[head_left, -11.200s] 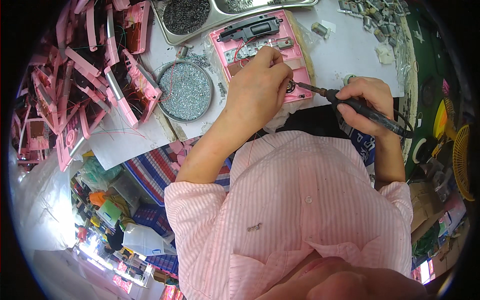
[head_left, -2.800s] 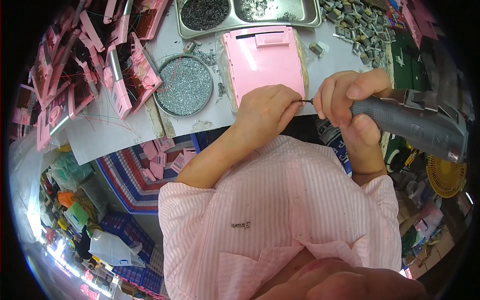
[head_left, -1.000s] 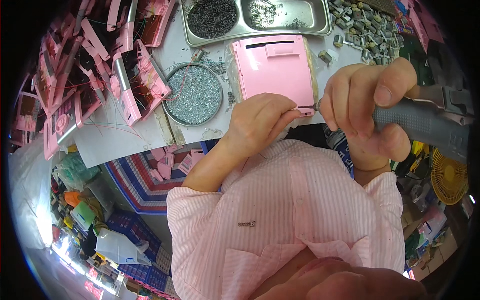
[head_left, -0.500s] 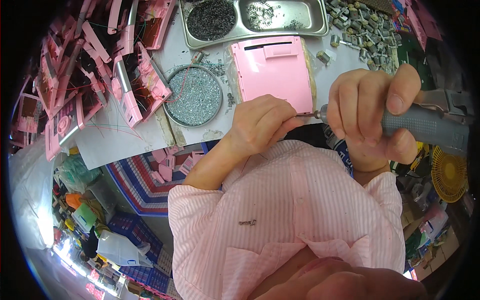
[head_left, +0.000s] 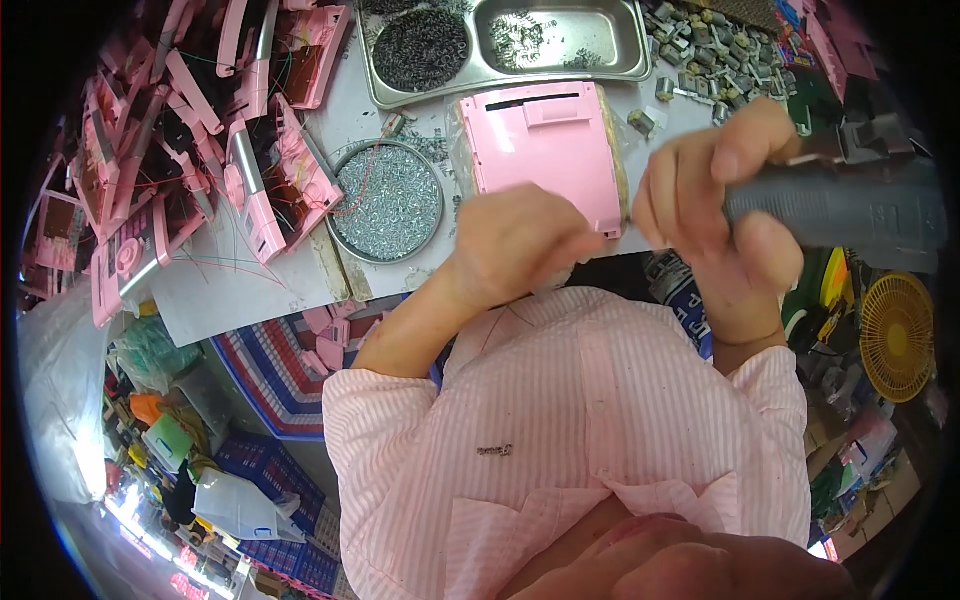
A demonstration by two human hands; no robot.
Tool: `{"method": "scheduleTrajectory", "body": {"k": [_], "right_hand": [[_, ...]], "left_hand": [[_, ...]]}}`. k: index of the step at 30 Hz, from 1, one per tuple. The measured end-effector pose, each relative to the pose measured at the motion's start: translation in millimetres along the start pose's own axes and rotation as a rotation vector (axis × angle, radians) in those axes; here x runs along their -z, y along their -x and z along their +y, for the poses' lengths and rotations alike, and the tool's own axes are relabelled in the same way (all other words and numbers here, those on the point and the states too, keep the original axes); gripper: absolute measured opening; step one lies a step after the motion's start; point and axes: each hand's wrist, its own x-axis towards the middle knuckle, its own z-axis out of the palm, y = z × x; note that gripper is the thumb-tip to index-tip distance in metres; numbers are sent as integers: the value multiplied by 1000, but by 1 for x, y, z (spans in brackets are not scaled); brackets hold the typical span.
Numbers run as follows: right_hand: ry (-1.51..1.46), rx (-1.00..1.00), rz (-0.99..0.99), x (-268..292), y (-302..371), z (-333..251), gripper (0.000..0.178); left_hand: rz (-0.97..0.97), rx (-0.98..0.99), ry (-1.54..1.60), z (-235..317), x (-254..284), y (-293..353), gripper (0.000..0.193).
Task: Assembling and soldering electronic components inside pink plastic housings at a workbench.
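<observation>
The right hand (head_left: 702, 200) grips a grey power tool (head_left: 840, 207); the left hand (head_left: 520, 243), blurred, overlaps the pink casing (head_left: 545, 150), its hold unclear.

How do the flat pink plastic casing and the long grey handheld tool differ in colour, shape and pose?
The flat pink plastic casing is pale and glossy, while the long grey handheld tool is dark. The casing is broad and nearly rectangular; the tool is narrow and elongated. The casing lies with its broad face up, its near edge by the left hand, whereas the tool is held sideways in the right hand.
</observation>
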Motion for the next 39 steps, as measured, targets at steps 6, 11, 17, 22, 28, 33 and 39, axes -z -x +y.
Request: {"method": "scheduleTrajectory", "body": {"k": [6,11,17,22,28,33,39], "right_hand": [[127,299,82,81,-49,66,27],[49,200,-58,86,-60,76,21],[283,166,-47,78,-57,86,11],[196,97,-17,68,-65,66,16],[-26,84,-284,9,-55,27,31],[-75,84,-283,-6,-48,50,33],[36,24,-248,-22,-60,64,32]], "left_hand": [[-66,463,-6,-20,-7,-4,25],[-116,495,77,-26,-3,-5,25],[-85,632,200,-22,0,-9,15],[-62,554,154,-21,-2,-5,7],[66,448,-3,-16,0,1,11],[62,439,-66,-16,12,12,13],[187,519,-227,-11,30,25,16]]}}
